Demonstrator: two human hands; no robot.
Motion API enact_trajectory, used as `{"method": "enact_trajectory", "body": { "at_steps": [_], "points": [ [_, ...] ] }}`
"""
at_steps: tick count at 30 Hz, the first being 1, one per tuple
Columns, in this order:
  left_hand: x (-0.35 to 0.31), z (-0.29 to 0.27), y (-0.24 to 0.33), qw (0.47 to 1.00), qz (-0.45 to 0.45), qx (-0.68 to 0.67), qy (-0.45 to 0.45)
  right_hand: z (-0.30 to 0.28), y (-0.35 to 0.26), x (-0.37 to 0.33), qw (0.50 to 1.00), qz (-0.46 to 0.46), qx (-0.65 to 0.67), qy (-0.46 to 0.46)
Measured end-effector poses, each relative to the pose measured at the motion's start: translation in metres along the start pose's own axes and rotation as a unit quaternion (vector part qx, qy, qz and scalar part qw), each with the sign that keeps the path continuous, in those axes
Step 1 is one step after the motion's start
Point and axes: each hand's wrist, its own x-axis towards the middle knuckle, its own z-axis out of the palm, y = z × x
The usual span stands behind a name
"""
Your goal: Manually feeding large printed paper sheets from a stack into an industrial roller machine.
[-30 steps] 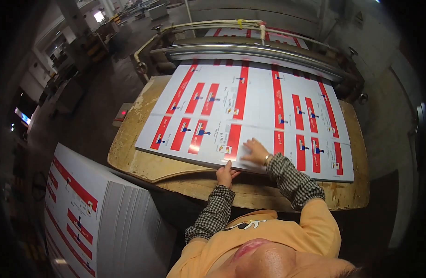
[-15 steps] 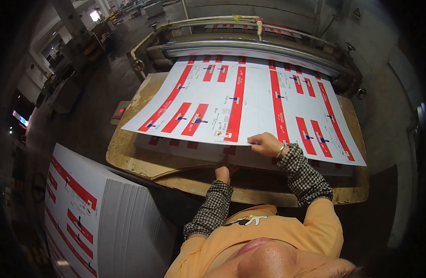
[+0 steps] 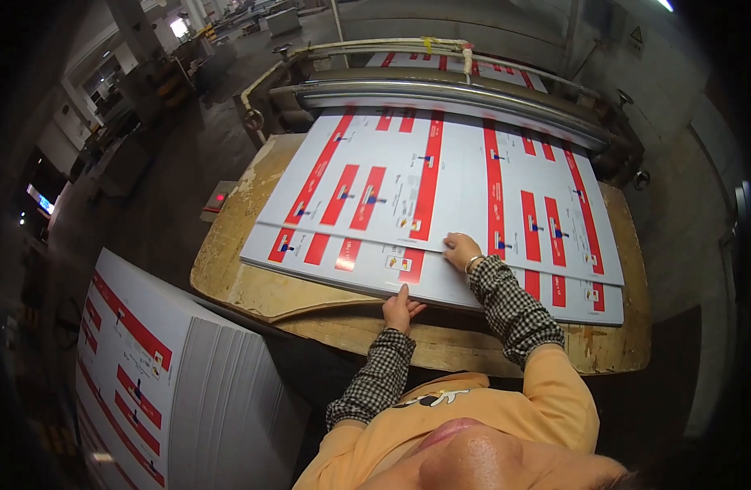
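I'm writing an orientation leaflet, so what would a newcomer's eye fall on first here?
Probably the large white sheet with red bands mid-picture, above a worn wooden table, its far end reaching the shiny roller. The right hand is at its near edge; the left hand touches the sheets beneath. At lower left stands a thick stack of similar sheets.

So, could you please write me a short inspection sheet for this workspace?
Surface: worn wooden table, finish scuffed.
Job's things: top printed sheet lies offset over the stack below, extending toward the metal roller.
Clutter: second paper stack beside the table, at left.
Hands: left hand at the lower stack's near edge; right hand at the top sheet's near edge.
Cables: nothing seen.
Surroundings: pale pipe above the roller; dim hall beyond.
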Motion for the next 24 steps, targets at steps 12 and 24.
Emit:
{"method": "enact_trajectory", "body": {
  "at_steps": [12, 24],
  "points": [
    [-0.001, -0.026, 0.008, 0.989, -0.047, 0.031, -0.134, -0.014, -0.039, -0.056, 0.96, -0.113, -0.108, -0.234],
    [-0.015, 0.011, 0.015, 0.991, -0.002, 0.117, 0.067, -0.013, -0.03, -0.068, 0.972, -0.108, 0.051, -0.202]
  ]
}}
